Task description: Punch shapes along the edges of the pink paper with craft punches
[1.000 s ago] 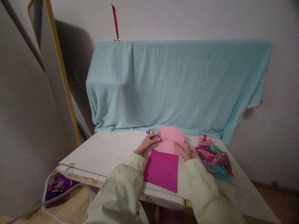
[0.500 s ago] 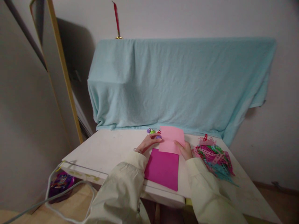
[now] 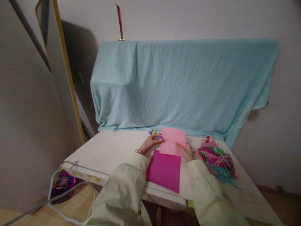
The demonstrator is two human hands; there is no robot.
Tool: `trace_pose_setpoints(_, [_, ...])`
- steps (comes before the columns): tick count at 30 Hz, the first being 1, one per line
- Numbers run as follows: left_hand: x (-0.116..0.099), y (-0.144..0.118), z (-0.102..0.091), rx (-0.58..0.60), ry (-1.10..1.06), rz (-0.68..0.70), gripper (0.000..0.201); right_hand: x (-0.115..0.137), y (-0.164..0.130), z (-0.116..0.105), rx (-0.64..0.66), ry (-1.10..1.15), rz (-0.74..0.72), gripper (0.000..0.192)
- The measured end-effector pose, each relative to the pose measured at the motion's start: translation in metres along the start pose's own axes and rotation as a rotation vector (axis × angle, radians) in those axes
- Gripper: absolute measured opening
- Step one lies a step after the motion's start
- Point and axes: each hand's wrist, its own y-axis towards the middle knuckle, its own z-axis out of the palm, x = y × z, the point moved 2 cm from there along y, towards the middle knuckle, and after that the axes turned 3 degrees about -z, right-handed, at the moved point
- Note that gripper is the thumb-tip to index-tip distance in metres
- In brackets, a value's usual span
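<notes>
A light pink paper sheet [image 3: 173,140] lies on the white table [image 3: 110,150], its near edge over a magenta sheet [image 3: 164,170]. My left hand [image 3: 150,144] rests at the pink sheet's left edge, fingertips on a small purple punch [image 3: 159,137]. My right hand [image 3: 187,151] holds the sheet's lower right corner, thumb on top. Two more small punches, purple and green [image 3: 152,132], sit just behind my left fingers.
A pile of coloured punched paper strips [image 3: 217,160] lies at the right of the table. A light blue cloth [image 3: 183,84] drapes something behind it. A gold-framed mirror [image 3: 67,72] leans at the left. A white cable [image 3: 61,194] and a purple bag [image 3: 61,185] lie on the floor.
The view has drifted slightly; my hands and the pink sheet stay where they were.
</notes>
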Motion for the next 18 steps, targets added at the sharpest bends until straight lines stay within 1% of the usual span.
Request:
trace_pose_setpoints(5, [0.0023, -0.0002, 0.0009, 0.014, -0.003, -0.011, 0.05, 0.0001, -0.0004, 0.0011, 0.017, 0.004, -0.008, 0.046])
trace_pose_setpoints(12, [-0.0013, -0.0043, 0.0074, 0.012, -0.057, -0.046, 0.053, -0.0003, -0.0004, 0.0006, 0.023, -0.018, -0.001, 0.044])
trace_pose_setpoints(18, [-0.0029, -0.0045, 0.0065, 0.038, -0.017, -0.036, 0.051, 0.0013, 0.0, 0.0006, 0.035, -0.007, 0.0, 0.044])
